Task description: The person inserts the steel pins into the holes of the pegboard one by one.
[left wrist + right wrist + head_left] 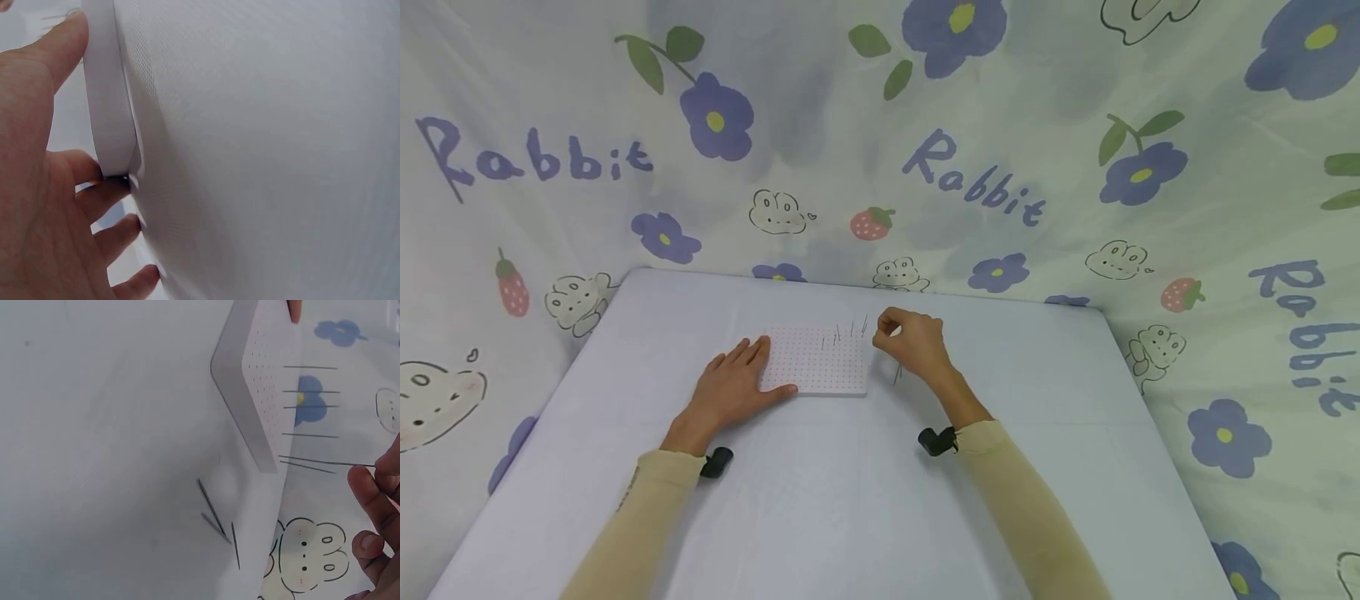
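A white pegboard (816, 367) with rows of small holes lies flat on the table. My left hand (730, 392) rests at its left side, fingers stretched along that edge and thumb at the front edge; in the left wrist view the fingertips (128, 228) reach the tabletop beside it. Several thin dark metal pins (310, 407) stand upright in the board's back right part. Beyond the right edge, my right hand (913, 342) pinches the top end of a thin metal pin (328, 462) between thumb and forefinger. Its lower end is right by the board's far corner.
Several loose metal pins (212, 506) lie on the table to the right of the board, beneath my right hand. The white-covered table (850, 492) ends at the back against a hanging curtain (820, 150) printed with flowers and rabbits.
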`<action>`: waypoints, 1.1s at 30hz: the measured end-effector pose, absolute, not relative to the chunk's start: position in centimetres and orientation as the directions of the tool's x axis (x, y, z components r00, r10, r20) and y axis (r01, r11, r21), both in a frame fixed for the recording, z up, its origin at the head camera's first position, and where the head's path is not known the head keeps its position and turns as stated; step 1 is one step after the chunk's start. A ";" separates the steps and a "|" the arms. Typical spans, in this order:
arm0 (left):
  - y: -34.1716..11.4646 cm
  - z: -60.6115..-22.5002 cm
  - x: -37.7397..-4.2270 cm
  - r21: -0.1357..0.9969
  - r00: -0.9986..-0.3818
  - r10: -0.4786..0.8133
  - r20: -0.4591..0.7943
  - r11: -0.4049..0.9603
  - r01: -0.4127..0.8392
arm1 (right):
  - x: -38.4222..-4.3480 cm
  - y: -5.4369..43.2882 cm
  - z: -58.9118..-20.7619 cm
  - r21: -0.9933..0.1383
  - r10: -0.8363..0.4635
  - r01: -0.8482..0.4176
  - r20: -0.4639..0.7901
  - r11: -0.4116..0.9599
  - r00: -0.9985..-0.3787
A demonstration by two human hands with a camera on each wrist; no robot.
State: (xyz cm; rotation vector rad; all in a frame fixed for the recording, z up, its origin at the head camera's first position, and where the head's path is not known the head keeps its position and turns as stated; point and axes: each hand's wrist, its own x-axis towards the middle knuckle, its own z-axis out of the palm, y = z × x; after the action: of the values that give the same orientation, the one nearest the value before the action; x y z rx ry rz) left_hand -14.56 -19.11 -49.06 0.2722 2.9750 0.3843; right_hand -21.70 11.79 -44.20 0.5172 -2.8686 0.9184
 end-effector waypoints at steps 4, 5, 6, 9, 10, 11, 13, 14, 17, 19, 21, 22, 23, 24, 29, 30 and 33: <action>-19.2 -49.2 -14.6 0.271 -0.975 0.195 -0.110 0.949 0.159 | -22.2 11.1 -44.6 -0.544 -0.288 -0.342 0.186 0.766 -0.939; -19.2 -49.2 -14.6 0.273 -0.974 0.196 -0.110 0.949 0.160 | -22.4 11.0 -44.7 -0.542 -0.288 -0.341 0.184 0.768 -0.940; -19.2 -49.2 -14.7 0.273 -0.974 0.196 -0.110 0.949 0.160 | -22.5 10.9 -44.8 -0.542 -0.288 -0.340 0.182 0.769 -0.940; -19.3 -49.2 -14.7 0.274 -0.974 0.199 -0.107 0.948 0.163 | -22.8 10.7 -45.1 -0.535 -0.291 -0.332 0.164 0.777 -0.943; -19.3 -49.3 -14.7 0.274 -0.974 0.199 -0.106 0.948 0.164 | -22.9 10.7 -45.2 -0.532 -0.291 -0.329 0.157 0.780 -0.944; -19.3 -49.3 -14.7 0.274 -0.974 0.199 -0.106 0.948 0.164 | -22.9 10.6 -45.3 -0.531 -0.291 -0.327 0.153 0.782 -0.945; -19.3 -49.3 -14.7 0.274 -0.974 0.200 -0.103 0.948 0.165 | -23.0 10.5 -45.5 -0.534 -0.288 -0.321 0.147 0.782 -0.946; -19.3 -49.3 -14.7 0.272 -0.975 0.200 -0.102 0.948 0.166 | -23.0 10.4 -45.6 -0.540 -0.286 -0.318 0.145 0.779 -0.947; -19.4 -49.3 -14.7 0.268 -0.975 0.199 -0.102 0.949 0.166 | -23.2 10.1 -46.0 -0.554 -0.286 -0.311 0.134 0.772 -0.949; -19.4 -49.3 -14.7 0.270 -0.975 0.199 -0.103 0.949 0.165 | -23.3 9.8 -46.2 -0.554 -0.288 -0.304 0.119 0.775 -0.950; -19.4 -49.3 -14.7 0.274 -0.975 0.198 -0.104 0.948 0.164 | -23.5 9.5 -46.4 -0.548 -0.292 -0.302 0.109 0.780 -0.950; -19.4 -49.3 -14.7 0.276 -0.974 0.199 -0.104 0.947 0.164 | -23.5 9.3 -46.5 -0.547 -0.293 -0.302 0.107 0.781 -0.950; -19.4 -49.3 -14.7 0.277 -0.974 0.199 -0.104 0.947 0.164 | -23.5 9.2 -46.5 -0.540 -0.294 -0.303 0.105 0.785 -0.950; -19.3 -49.4 -14.7 0.277 -0.974 0.200 -0.104 0.947 0.164 | -23.6 9.1 -46.6 -0.536 -0.296 -0.304 0.105 0.788 -0.950; -19.3 -49.4 -14.6 0.269 -0.975 0.197 -0.103 0.949 0.164 | -23.7 8.8 -46.7 -0.509 -0.303 -0.317 0.112 0.800 -0.946; -19.3 -49.4 -14.6 0.269 -0.975 0.197 -0.103 0.949 0.163 | -23.7 8.8 -46.7 -0.504 -0.304 -0.318 0.112 0.803 -0.946; -19.2 -49.4 -14.6 0.265 -0.976 0.195 -0.101 0.950 0.162 | -23.7 8.7 -46.7 -0.495 -0.306 -0.318 0.109 0.808 -0.946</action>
State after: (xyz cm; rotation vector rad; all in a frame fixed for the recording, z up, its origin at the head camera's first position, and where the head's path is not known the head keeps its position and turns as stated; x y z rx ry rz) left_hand -14.61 -19.24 -49.36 0.2737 2.9777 0.3890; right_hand -23.74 8.67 -46.72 0.5112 -2.9647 0.8184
